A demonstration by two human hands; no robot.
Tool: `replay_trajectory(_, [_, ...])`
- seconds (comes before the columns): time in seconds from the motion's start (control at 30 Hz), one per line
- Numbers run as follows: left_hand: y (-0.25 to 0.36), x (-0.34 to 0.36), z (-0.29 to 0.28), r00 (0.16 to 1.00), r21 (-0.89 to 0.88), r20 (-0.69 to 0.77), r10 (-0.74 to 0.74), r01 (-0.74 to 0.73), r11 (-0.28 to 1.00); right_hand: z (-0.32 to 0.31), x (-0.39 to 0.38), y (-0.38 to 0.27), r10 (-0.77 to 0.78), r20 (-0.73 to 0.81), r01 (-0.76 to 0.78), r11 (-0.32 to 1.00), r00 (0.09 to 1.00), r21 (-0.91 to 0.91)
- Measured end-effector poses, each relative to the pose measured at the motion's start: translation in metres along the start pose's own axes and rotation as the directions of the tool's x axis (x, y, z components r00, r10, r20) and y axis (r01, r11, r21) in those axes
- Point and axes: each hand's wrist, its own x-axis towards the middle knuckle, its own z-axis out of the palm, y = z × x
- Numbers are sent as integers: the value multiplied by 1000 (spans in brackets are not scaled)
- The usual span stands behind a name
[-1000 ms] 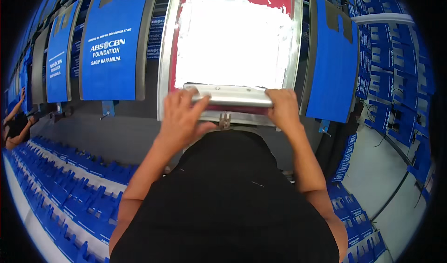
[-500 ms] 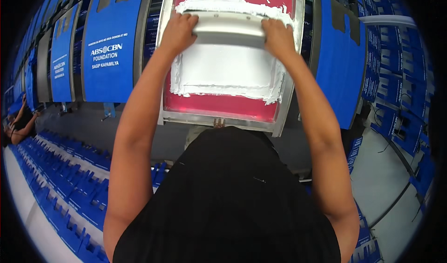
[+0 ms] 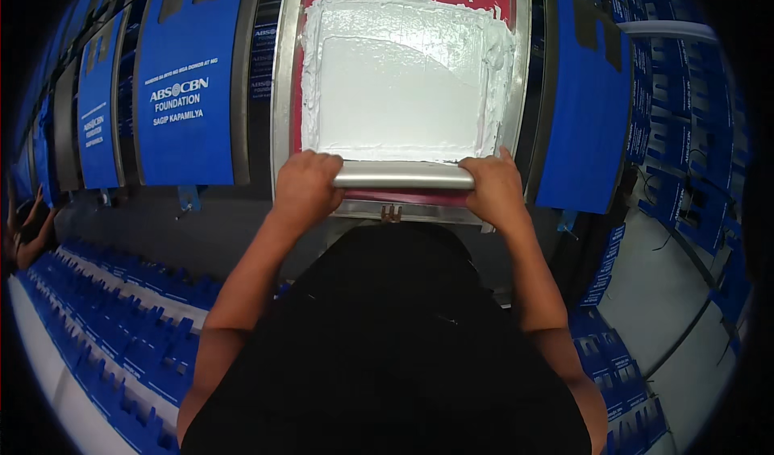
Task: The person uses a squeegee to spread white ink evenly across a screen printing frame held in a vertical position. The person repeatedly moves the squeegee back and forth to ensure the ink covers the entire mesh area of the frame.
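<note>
A metal-framed printing screen (image 3: 282, 92) with a red mesh lies in front of me, its middle coated with white ink (image 3: 403, 76). Both my hands grip a long silver squeegee (image 3: 403, 176) that rests across the near edge of the screen. My left hand (image 3: 305, 187) is closed over the squeegee's left end. My right hand (image 3: 493, 187) is closed over its right end. The ink shows a smooth wiped area with thick ridges along its borders.
Blue bags (image 3: 185, 92) with white print lie on boards to the left, and another blue bag (image 3: 582, 108) lies to the right. Rows of blue bags (image 3: 121, 334) are laid out on the floor. Another person's arm (image 3: 32, 221) shows at the far left.
The squeegee went from the near edge to the far end of the screen and has come back to the near edge, spreading the white ink smooth.
</note>
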Motion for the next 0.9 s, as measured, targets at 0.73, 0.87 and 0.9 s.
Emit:
replay_trajectory(0.73, [-10, 5, 3, 998, 61, -53, 39, -35, 997, 5, -2, -1, 24, -97, -21, 999, 995, 25])
replay_trajectory(0.87, [-19, 65, -11, 988, 123, 69, -139, 130, 984, -9, 62, 21, 61, -69, -66, 996, 996, -62])
replay_trajectory(0.9, [-37, 95, -16, 991, 131, 15, -131, 128, 983, -22, 96, 31, 44, -71, -54, 988, 996, -144])
